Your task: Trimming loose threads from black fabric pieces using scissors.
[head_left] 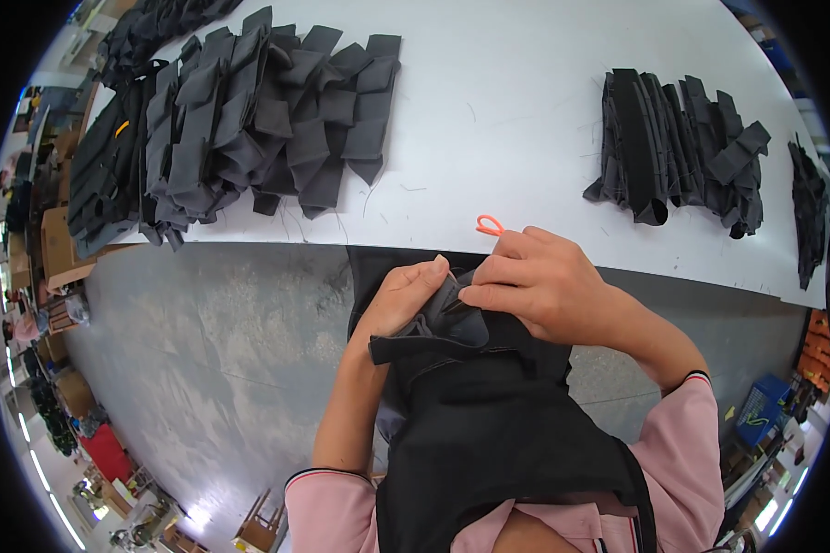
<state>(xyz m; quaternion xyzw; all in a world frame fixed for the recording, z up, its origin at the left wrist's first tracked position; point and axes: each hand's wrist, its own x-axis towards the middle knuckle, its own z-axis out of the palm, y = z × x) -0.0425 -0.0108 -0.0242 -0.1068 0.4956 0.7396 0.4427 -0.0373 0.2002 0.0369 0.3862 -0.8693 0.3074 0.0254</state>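
Observation:
Close to my body, in front of the black apron (507, 433), my left hand (404, 300) grips a folded dark grey fabric piece (452, 323), with the thumb on top. My right hand (549, 286) is closed, its fingertips against the upper right edge of that fabric. An orange loop (491, 225) sticks up from behind its knuckles, like the handle end of a small tool. The rest of that tool is hidden in the fist, so its kind does not show.
Beyond my hands stands a white table (489, 120). A large heap of dark grey fabric pieces (267, 120) lies on its left, and a smaller bundle (678, 147) on its right. Loose threads are scattered between them. A blue crate (763, 408) is at the far right.

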